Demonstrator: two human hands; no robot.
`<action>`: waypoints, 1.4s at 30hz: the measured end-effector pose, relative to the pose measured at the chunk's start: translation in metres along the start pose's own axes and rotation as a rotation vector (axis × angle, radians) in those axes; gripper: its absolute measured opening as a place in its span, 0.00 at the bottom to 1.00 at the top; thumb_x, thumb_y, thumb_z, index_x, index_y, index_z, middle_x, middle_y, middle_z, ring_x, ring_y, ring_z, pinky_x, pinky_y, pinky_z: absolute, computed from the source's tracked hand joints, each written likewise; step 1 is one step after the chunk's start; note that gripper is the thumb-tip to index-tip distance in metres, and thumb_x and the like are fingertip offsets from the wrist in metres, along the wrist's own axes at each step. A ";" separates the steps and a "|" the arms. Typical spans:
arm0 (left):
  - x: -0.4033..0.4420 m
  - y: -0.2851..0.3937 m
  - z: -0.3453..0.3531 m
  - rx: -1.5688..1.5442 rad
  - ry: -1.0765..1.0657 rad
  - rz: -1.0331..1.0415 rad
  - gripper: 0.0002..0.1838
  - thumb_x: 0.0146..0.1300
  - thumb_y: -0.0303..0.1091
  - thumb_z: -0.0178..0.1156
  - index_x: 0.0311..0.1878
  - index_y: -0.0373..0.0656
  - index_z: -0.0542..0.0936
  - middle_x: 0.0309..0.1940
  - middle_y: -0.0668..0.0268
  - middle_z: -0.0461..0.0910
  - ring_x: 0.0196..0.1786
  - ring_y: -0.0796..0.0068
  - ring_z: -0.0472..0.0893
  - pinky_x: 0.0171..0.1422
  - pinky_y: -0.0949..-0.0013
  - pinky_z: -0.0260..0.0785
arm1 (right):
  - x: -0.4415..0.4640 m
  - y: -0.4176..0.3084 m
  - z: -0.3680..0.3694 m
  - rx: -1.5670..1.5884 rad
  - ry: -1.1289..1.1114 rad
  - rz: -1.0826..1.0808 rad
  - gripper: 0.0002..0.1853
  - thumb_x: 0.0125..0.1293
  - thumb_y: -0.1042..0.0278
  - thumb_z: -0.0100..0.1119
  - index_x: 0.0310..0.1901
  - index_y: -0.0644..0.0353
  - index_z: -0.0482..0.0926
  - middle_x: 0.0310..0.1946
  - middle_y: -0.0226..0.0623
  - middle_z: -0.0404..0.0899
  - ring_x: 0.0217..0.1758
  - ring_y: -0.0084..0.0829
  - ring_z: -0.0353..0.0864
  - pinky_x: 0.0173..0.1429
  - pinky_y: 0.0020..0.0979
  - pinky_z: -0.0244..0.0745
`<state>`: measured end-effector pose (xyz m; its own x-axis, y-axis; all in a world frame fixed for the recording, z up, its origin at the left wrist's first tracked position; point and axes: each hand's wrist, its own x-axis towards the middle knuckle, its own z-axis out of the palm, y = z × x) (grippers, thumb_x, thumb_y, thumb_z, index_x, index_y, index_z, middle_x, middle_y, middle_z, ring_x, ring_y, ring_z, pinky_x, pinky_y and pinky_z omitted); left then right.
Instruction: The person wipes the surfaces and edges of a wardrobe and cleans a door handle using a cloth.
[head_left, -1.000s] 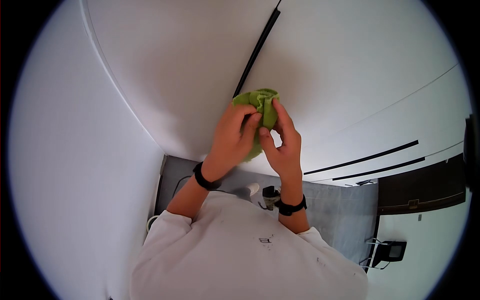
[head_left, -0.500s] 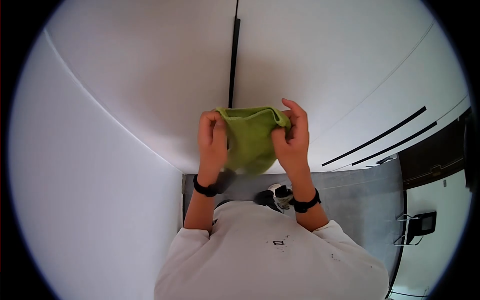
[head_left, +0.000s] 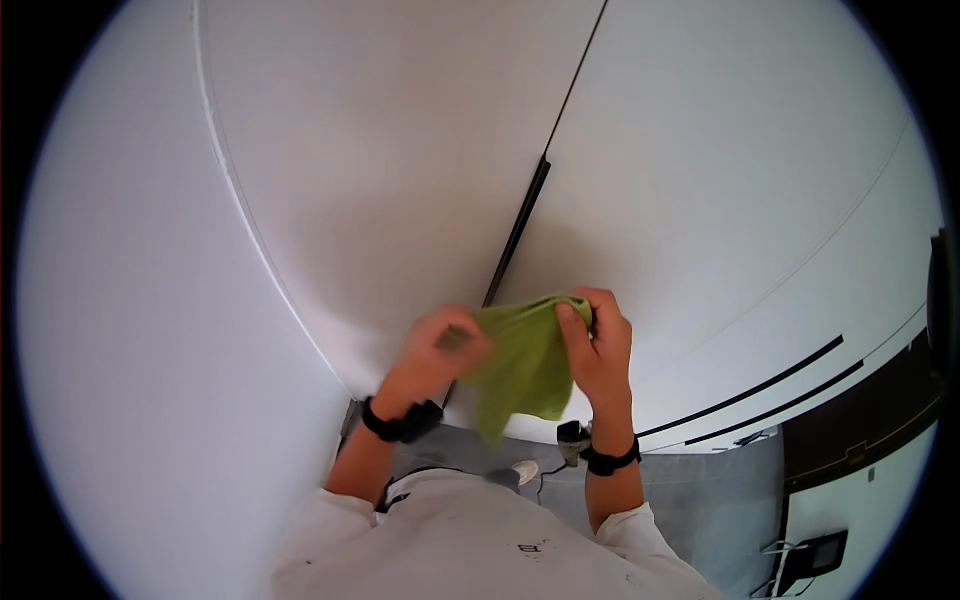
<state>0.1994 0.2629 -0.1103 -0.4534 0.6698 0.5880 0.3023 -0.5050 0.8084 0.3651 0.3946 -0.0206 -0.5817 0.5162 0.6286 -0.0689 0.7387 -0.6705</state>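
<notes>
A green cloth (head_left: 530,360) hangs between my two hands in front of the white cabinet doors. My right hand (head_left: 605,350) pinches its upper right corner, with the thumb pressed against the folded edge. At the cloth's upper left, my left hand (head_left: 440,350) is curled closed on the other end; motion blurs its fingers, and a bit of green shows among them. The lower part of the cloth droops freely and its left tip is smeared.
White cabinet doors (head_left: 400,150) with a long black handle (head_left: 522,225) stand before me. A white wall (head_left: 130,330) runs along the left. Grey floor (head_left: 700,500) lies below, and a black chair (head_left: 815,560) is at the lower right.
Both hands and the cloth appear lower in the view as the camera tilts up. The cloth has gone from a bunched, pouch-like shape to a drooping sheet with its lower corners hanging.
</notes>
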 end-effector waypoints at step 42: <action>0.117 0.085 -0.087 0.493 -0.422 0.211 0.13 0.58 0.23 0.66 0.47 0.38 0.80 0.39 0.62 0.83 0.38 0.70 0.80 0.46 0.70 0.73 | 0.126 -0.024 0.000 -0.186 -0.160 -0.386 0.15 0.57 0.60 0.72 0.29 0.61 0.76 0.19 0.33 0.73 0.19 0.25 0.67 0.25 0.28 0.63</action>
<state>0.0993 0.2515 0.0247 -0.0077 0.7898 0.6133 0.7405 -0.4077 0.5342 0.2935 0.4415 0.0744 -0.6609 0.1249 0.7400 -0.1674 0.9367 -0.3076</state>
